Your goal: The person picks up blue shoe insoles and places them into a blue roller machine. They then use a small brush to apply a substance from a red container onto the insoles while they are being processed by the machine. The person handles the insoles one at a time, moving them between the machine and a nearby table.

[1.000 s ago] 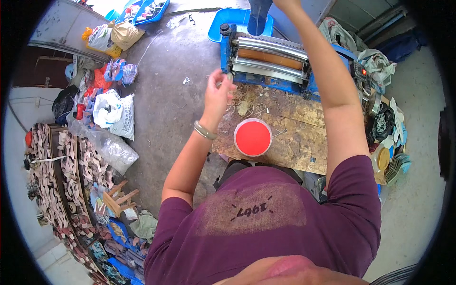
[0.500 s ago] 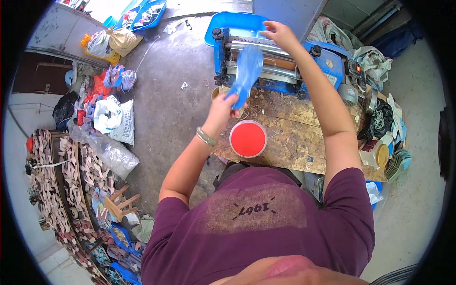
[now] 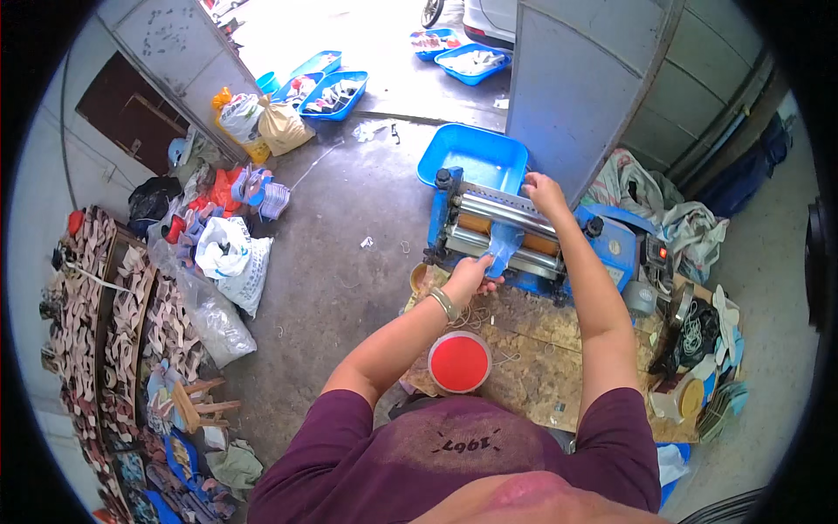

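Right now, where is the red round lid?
In the head view, the red round lid lies on the wooden board, close in front of the person, below the left hand and the blue roller machine.

A: How is the scene lit?

B: Bright, even daylight. It is strongest at the top, where the concrete floor point(image 3: 349, 236) looks pale and washed out. Shadows are soft and short.

A: Is it sharp?

B: Sharp in the middle, around the blue roller machine point(image 3: 515, 231). A black round border frames the view, and straight edges such as the grey metal panel point(image 3: 585, 87) bow near it. The purple shirt point(image 3: 454, 463) at the bottom is soft.
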The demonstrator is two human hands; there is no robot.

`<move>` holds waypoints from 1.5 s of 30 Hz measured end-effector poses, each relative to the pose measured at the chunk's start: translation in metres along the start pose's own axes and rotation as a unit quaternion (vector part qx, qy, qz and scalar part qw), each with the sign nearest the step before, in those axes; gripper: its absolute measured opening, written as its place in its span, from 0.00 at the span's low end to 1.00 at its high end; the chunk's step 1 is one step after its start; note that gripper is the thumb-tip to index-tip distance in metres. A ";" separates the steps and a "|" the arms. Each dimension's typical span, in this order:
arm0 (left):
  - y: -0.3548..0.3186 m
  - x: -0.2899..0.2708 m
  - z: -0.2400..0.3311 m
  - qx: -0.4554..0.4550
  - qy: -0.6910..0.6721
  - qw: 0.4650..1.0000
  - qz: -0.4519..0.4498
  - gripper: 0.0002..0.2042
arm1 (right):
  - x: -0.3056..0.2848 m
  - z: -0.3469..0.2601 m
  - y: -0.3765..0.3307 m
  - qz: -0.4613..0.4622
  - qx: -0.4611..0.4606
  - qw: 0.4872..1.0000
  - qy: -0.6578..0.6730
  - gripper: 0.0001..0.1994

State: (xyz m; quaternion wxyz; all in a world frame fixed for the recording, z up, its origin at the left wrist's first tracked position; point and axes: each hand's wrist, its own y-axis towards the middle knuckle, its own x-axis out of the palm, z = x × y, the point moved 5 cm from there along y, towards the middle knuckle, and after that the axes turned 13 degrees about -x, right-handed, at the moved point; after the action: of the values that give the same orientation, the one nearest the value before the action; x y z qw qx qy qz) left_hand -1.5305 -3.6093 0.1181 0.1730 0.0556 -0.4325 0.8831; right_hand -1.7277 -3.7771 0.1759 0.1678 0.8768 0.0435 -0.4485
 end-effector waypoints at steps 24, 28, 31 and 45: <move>-0.053 -0.050 -0.039 0.129 -0.053 0.986 0.095 0.16 | -0.052 -0.041 0.042 0.084 -0.108 0.979 -0.149 0.08; -0.079 -0.050 -0.018 0.186 -0.052 0.971 0.142 0.18 | -0.073 -0.073 0.023 0.086 -0.150 0.974 -0.147 0.12; -0.099 -0.056 0.005 0.260 -0.033 0.948 0.180 0.19 | -0.113 -0.118 0.012 0.238 -0.183 0.943 -0.142 0.07; -0.144 -0.056 0.006 0.222 -0.060 0.970 0.081 0.13 | -0.042 -0.164 -0.004 0.123 -0.210 0.952 0.188 0.11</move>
State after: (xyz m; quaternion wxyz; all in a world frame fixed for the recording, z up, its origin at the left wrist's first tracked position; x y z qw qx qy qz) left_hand -1.4276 -3.5465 0.2149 0.0575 0.1105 -0.2383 0.9632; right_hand -1.6269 -3.7153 0.2975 0.3912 0.8885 0.0589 -0.2325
